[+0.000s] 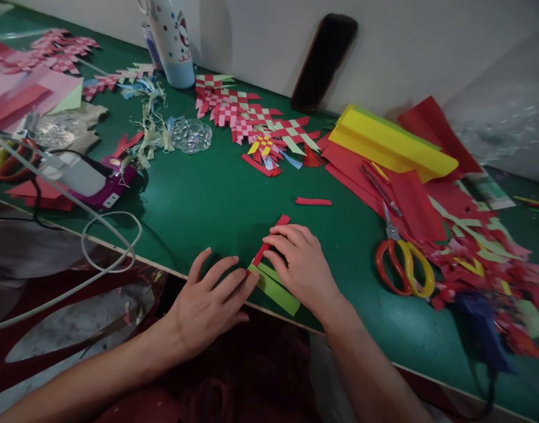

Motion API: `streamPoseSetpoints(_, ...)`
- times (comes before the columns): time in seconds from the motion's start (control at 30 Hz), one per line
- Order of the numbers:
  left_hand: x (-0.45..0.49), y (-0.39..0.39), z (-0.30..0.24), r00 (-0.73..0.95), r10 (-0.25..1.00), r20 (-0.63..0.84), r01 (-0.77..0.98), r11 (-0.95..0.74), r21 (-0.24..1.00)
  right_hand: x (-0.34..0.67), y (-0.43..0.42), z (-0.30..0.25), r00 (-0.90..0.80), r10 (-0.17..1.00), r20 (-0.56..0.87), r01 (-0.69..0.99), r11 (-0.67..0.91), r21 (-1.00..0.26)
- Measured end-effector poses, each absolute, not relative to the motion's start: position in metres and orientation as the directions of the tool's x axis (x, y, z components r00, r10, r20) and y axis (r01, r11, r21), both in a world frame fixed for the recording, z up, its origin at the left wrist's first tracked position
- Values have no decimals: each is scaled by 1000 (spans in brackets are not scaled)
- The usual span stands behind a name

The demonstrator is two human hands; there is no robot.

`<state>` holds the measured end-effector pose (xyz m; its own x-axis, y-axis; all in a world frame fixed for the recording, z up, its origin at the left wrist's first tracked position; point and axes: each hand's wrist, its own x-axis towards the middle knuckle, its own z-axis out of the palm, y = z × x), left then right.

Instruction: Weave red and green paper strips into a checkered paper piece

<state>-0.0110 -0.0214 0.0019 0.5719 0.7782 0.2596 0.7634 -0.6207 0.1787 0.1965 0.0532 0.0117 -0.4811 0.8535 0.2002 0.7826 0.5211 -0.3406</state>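
Observation:
Near the front edge of the green tabletop, two light-green paper strips [276, 292] lie slanting, joined at their left end with a red paper strip [263, 249]. My left hand [212, 294] is spread out, its index fingertip pressing where the red and green strips meet. With thumb and fingertips, my right hand [300, 267] pinches the red strip, which points away from me. The palm side of my right hand hides part of the green strips. Another short red strip [313, 201] lies flat beyond my hands.
Red-and-yellow scissors [404, 267] lie at right by paper scraps [485, 258] and folded yellow paper [393, 144]. Woven paper fish [247, 111] line the back, near a bottle [175, 44] and a phone [324, 61]. A purple glue gun [104, 182] and white cable [93, 217] are left.

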Motion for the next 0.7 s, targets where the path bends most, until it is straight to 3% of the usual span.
streamPoseSetpoints(0.2,-12,-16,5,612,748,255,744,-654,133,197,54,11,-482,851,205,774,524,-356)
streamPoseSetpoints(0.47,-20,-10,-4,714,669,207,671,-738,70,225,39,20,-367,847,385,740,517,-430)
streamPoseSetpoints(0.6,-24,-10,-10,724,655,215,654,-751,90,234,9,18,-344,875,340,764,471,-440)
streamPoseSetpoints(0.7,-26,-10,-12,733,647,212,646,-759,82,235,-12,14,-377,878,296,797,470,-378)
